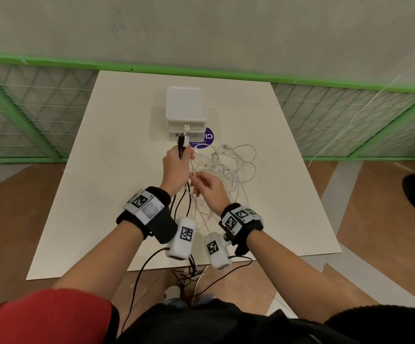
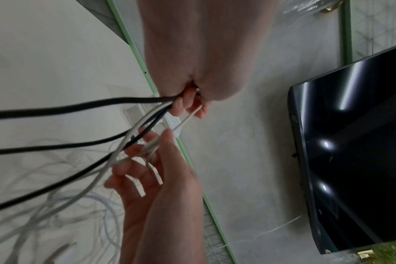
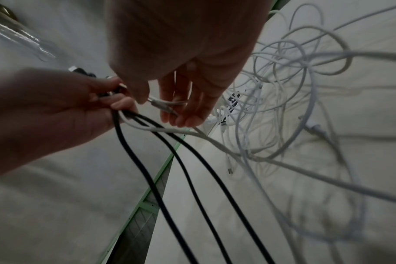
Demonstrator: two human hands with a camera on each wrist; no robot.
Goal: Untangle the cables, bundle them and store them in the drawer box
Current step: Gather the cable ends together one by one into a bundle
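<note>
Cables (image 1: 228, 165) bunched in left hand (image 1: 175, 167)'s fist; right hand (image 1: 207, 186) seemingly pinches a white one.

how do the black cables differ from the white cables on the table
The black cables run in a few fairly straight strands from the left hand; the white cables mostly lie in a loose tangle on the table. Black looks thicker, white thinner. Both have strands gripped in that hand.

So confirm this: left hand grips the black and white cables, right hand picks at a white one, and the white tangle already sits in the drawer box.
Wrong on the tangle. The head view shows the white tangle lying loose on the table, in front of the drawer box, not in it. The left hand does grip black and white cables; the right hand picks at a white one.
</note>
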